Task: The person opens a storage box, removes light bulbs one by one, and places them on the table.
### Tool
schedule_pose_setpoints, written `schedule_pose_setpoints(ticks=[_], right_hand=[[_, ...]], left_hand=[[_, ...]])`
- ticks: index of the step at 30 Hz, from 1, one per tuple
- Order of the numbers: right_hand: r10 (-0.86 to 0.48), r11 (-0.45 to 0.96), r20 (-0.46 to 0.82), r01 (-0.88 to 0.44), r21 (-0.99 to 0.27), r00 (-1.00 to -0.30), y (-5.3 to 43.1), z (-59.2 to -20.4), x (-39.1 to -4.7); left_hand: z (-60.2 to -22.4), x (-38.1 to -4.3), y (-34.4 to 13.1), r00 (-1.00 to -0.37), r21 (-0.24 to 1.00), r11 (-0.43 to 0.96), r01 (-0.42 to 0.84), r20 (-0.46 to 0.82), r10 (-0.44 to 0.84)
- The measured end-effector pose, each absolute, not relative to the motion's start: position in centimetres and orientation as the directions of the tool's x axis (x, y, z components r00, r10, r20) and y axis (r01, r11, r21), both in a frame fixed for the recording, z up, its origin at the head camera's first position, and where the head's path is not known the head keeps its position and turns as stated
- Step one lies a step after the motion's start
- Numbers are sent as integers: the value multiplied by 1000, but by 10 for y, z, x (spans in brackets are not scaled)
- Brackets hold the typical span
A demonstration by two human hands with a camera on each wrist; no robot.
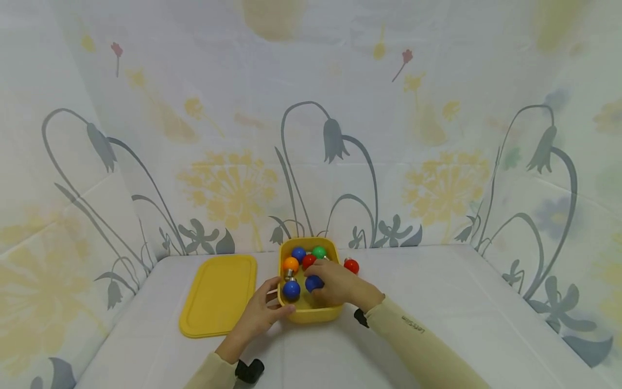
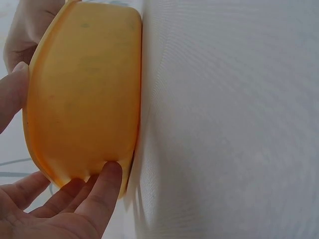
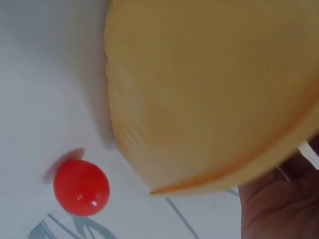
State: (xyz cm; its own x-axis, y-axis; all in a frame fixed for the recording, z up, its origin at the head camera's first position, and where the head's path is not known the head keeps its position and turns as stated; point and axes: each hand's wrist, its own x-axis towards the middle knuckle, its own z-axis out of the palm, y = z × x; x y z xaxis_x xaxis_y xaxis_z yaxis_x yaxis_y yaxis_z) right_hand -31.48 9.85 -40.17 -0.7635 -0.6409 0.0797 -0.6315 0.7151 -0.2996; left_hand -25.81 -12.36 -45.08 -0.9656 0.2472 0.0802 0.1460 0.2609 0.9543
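Observation:
A yellow plastic box (image 1: 311, 316) holds several small coloured light bulbs with metal screw bases. My left hand (image 1: 259, 312) grips its near left corner, thumb at the front rim and fingers against the left wall. Reaching in over the right rim, my right hand (image 1: 335, 281) has its thumb and fingers around a blue bulb (image 1: 313, 283). Another blue bulb (image 1: 291, 290) lies to the left of it, with an orange bulb (image 1: 291, 264) behind. Farther back are a blue bulb (image 1: 298, 253), a red bulb (image 1: 308, 262) and a green bulb (image 1: 319, 252). The right wrist view hides the fingertips behind the box wall.
Just outside the box, a red bulb (image 1: 351, 266) lies on the white tablecloth (image 1: 437, 313) to the right. A flat yellow lid (image 1: 221, 294) rests on the left. Flower-printed cloth (image 1: 311, 178) hangs behind the table and at both sides.

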Motion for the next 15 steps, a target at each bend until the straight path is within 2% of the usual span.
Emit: schedule_pose_setpoints(ticks=[11,15], right_hand=[[-652,669,239,-694,-265,-719,122,-386,-310],[-621,676,285,-683,-278,-730,136,-381,-311]], left_hand=[[-421,-237,-119,-958,962,229,151,85,275],[-420,-237,-119,-959,961,230,151,86,270]])
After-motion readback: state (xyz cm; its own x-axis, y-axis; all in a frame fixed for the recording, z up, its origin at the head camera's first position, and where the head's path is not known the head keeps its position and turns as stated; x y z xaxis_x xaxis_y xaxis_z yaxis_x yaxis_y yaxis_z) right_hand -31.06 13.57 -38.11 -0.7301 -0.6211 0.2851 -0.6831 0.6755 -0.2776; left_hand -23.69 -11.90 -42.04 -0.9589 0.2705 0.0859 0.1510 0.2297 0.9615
